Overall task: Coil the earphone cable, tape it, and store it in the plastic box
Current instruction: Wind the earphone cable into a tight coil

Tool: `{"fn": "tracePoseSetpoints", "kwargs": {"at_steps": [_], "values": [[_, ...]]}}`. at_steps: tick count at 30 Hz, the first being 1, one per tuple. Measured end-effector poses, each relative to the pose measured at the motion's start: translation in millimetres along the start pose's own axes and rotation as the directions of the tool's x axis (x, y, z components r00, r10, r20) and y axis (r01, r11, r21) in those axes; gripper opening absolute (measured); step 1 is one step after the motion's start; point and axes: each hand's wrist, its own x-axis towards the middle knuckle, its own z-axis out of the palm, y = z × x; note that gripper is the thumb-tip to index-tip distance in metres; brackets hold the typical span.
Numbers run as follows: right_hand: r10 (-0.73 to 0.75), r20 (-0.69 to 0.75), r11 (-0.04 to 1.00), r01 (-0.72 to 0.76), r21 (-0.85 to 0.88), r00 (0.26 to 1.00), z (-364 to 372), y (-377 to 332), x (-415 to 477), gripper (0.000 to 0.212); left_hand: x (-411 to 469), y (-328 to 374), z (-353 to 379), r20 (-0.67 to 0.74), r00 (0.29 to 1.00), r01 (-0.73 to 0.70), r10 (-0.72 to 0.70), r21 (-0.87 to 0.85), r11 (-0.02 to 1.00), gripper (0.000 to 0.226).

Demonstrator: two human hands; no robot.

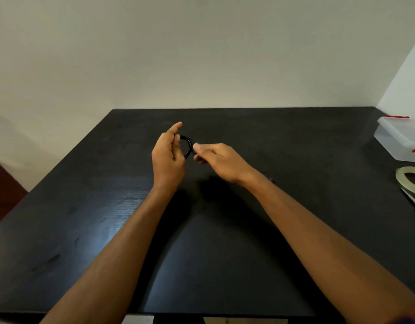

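We hold the earphone cable (187, 146) above the middle of the black table (85, 218), gathered into a small round coil between both hands. The left hand (168, 157) closes its lower fingers around the coil's near-left arc, with the index finger raised clear; we judge this keeps the loops stacked and leaves the ring open to view. The right hand (217, 157) pinches the coil's right side between thumb and fingertips, probably to guide or lock the last turn. Both grips are closed on the cable. We cannot tell where the earbuds or the plug lie.

The cable is thin, black and glossy, and it holds a smooth curve. Against the dark, fine-grained wood surface it is hard to separate, so any loose tail on the table cannot be confirmed.

The remaining items sit well to the right of the coil, at the table's right edge. The plastic box (399, 141) is translucent and rectangular, with red clasps. Nearer to us than the box lies the tape roll (403, 176), a pale flat ring. Just nearer again is a pair of scissors (414, 203) with an orange-red handle, partly cut off by the frame.

We judge coiling to be nearly complete; taping is not yet begun.
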Motion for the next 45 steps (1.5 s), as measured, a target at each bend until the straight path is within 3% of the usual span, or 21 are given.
{"fn": "tracePoseSetpoints", "kwargs": {"at_steps": [4, 8, 13, 19, 22, 25, 28, 38, 42, 45], "values": [[-0.05, -0.168, 0.994, 0.066, 0.086, 0.985, -7.6, 2.9, 2.6, 0.042, -5.0, 2.2, 4.7, 0.051, 0.998, -0.048, 0.047, 0.013, 0.999, 0.035], [-0.104, -0.181, 0.989, 0.121, 0.083, 0.978, -4.2, -1.7, 2.5, 0.046, -6.3, 2.6, 7.5, 0.082, 0.993, -0.083, 0.08, 0.042, 0.996, 0.035], [-0.062, -0.037, 0.991, 0.066, 0.114, 0.997, 17.0, -6.9, -0.3, 0.053, -7.7, 1.8, 8.4, 0.076, 0.993, -0.088, 0.085, 0.036, 0.995, 0.034], [0.012, -0.132, 0.959, 0.026, 0.282, 0.991, 31.1, -9.1, -0.4, 0.048, -11.1, 3.4, 11.7, 0.016, 0.999, -0.051, 0.051, 0.017, 0.999, 0.035], [0.097, -0.13, 0.87, -0.021, 0.493, 0.987, 31.7, -12.3, -0.7, 0.042, -14.3, 6.2, 16.0, -0.029, 1.0, 0.007, -0.008, -0.043, 0.999, 0.035], [0.12, -0.014, 0.675, -0.071, 0.735, 0.993, 28.3, -14.7, -1.4, 0.035, -15.2, 7.7, 16.8, -0.044, 0.995, 0.087, -0.092, -0.1, 0.991, 0.035], [0.088, 0.084, 0.572, -0.119, 0.812, 0.993, 25.5, -14.9, -3.2, 0.035, -13.7, 9.2, 17.6, -0.054, 0.98, 0.182, -0.193, -0.167, 0.969, 0.035], [0.151, -0.08, 0.785, -0.071, 0.615, 0.985, 14.1, -7.6, -1.8, 0.034, -23.0, 10.3, 23.6, 0.069, 0.962, 0.274, -0.265, -0.247, 0.93, 0.032], [0.082, -0.172, 0.957, -0.03, 0.288, 0.982, 1.1, -0.1, 1.0, 0.033, -16.3, 8.2, 19.3, 0.139, 0.958, 0.273, -0.249, -0.193, 0.943, 0.03], [-0.003, -0.146, 0.992, 0.021, 0.125, 0.989, -3.4, 1.5, 1.9, 0.035, -7.9, 5.9, 13.4, 0.205, 0.932, 0.343, -0.299, -0.232, 0.91, 0.028]]}}
